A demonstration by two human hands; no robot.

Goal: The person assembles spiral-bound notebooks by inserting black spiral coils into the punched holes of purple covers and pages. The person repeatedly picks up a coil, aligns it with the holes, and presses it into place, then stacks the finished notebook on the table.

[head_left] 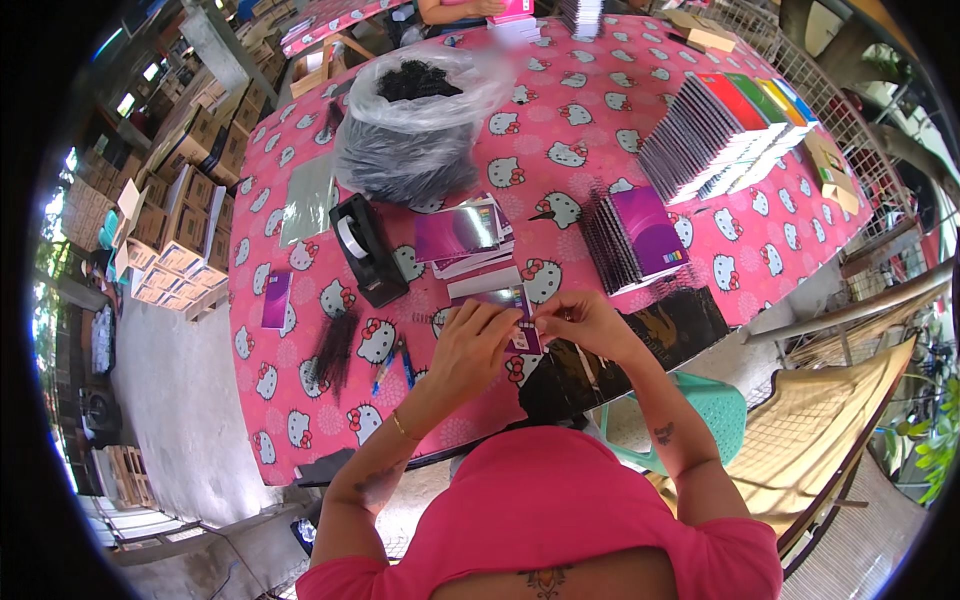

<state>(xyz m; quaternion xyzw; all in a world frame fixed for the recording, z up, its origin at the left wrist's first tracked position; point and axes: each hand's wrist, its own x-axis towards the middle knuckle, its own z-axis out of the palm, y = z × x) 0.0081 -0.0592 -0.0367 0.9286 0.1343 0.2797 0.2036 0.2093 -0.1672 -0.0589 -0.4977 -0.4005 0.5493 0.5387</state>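
A small purple notebook [488,297] lies on the table in front of me, its pages partly fanned out. My left hand [473,340] covers its near part, fingers curled and gripping it. At its right edge, the fingers of my right hand [585,325] are pinched together; what is between them is too small to make out. Just beyond lies a loose stack of purple notebooks [455,235]. To the right stands a row of purple notebooks [640,230] with black spiral bindings. Loose thin black binding coils [335,355] lie left of my left hand.
A clear plastic bag [390,150] full of black coils stands farther off. Near it are a black tape dispenser [368,250] and a clear plastic sheet [308,200]. Pens [407,362] lie by my left wrist. Coloured notebooks [715,135] are stacked far right. Another person's hand [487,7] shows at the far edge.
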